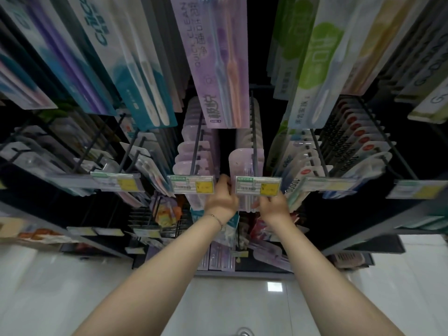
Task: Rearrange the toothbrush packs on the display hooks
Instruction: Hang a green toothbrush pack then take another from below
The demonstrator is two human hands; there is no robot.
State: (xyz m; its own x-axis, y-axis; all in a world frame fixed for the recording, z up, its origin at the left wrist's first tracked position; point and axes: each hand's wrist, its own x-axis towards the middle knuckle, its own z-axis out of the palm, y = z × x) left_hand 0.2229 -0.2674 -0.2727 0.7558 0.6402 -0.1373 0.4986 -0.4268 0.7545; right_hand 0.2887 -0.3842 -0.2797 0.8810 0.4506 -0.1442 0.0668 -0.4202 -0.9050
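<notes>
Toothbrush packs (238,161) hang on two side-by-side hooks (254,141), a price tag (258,186) fronting each hook's end.

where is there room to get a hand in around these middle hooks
One dark gap runs between the two lilac pack rows, just beyond the left hand. Either side is crowded: clear packs left, 10000 packs right.

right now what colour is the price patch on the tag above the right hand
Yellow, on the price tag; head view shows it.
</notes>
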